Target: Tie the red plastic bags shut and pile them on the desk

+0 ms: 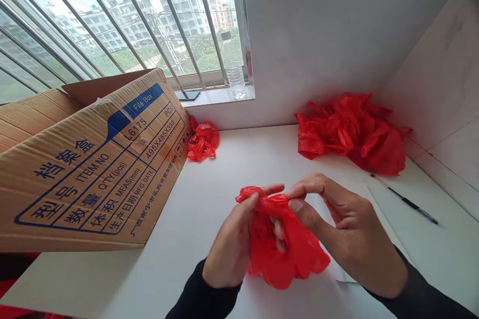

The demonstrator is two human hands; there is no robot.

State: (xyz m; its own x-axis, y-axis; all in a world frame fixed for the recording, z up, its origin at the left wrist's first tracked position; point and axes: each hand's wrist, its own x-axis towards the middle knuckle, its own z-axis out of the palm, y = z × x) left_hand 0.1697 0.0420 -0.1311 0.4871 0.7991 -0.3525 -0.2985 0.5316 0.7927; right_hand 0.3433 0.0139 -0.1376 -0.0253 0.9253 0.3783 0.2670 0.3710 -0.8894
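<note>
A thin red plastic bag hangs crumpled between my two hands, above the white table. My left hand grips its gathered top edge, thumb in front and some fingers behind or inside the loop of the bag. With thumb and forefinger, my right hand pinches the top edge on the other side. The bag's lower part spreads out loosely below the hands.
A cardboard file box stands open at left, with a small red bundle beside it. More red bags lie heaped at back right. A pen and white paper are at right. A bottle and phone rest on the windowsill.
</note>
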